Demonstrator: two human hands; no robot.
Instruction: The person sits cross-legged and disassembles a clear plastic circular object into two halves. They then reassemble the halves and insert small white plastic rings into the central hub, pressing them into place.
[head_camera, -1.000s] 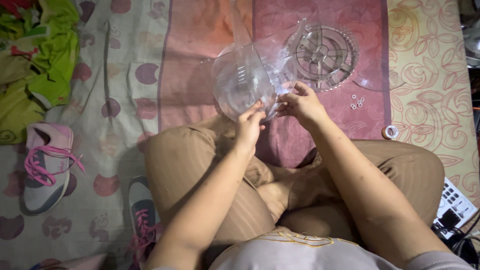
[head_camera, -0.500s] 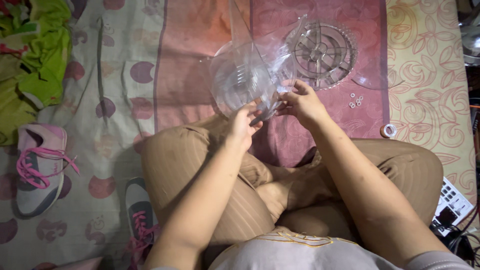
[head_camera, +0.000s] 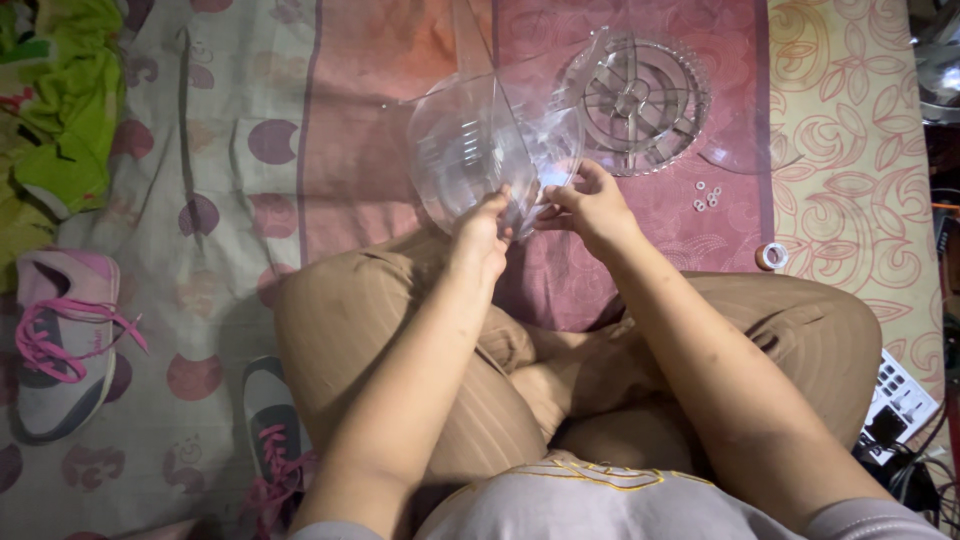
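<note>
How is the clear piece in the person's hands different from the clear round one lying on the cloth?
The clear curved piece is held up off the cloth between the left hand and right hand; the round ribbed disc lies flat on the maroon cloth, untouched. The held piece is smooth and bowl-like, while the disc shows spokes and rings. Both are see-through plastic.

clear plastic bowl-shaped shell (head_camera: 470, 150) | transparent, tilted on edge | held above knees, over pink cloth

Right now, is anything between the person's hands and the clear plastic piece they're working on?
Nothing visible. The left hand and the right hand both already grip the lower edge of the clear plastic piece, held above the knees.
</note>
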